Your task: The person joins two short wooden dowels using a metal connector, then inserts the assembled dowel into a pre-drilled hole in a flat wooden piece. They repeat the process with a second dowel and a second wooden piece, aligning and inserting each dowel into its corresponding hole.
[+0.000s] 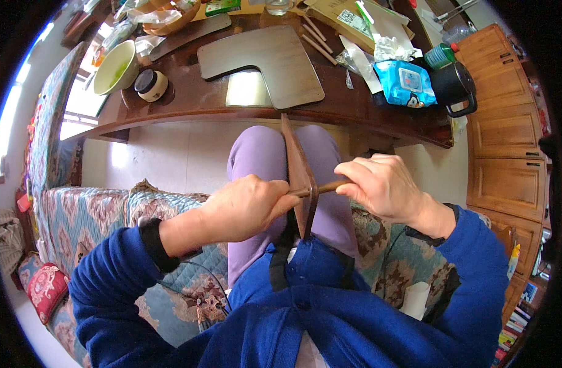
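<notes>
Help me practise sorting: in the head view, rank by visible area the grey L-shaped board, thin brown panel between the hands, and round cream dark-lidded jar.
Grey L-shaped board
Thin brown panel, nearer the camera
Round cream dark-lidded jar

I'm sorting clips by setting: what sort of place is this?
Probably a home living room: a floral quilted sofa sits behind the dark table, with a red patterned cushion at left and wooden cabinets at right.

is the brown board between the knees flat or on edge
On edge: the board turns its narrow rim toward the camera.
</notes>
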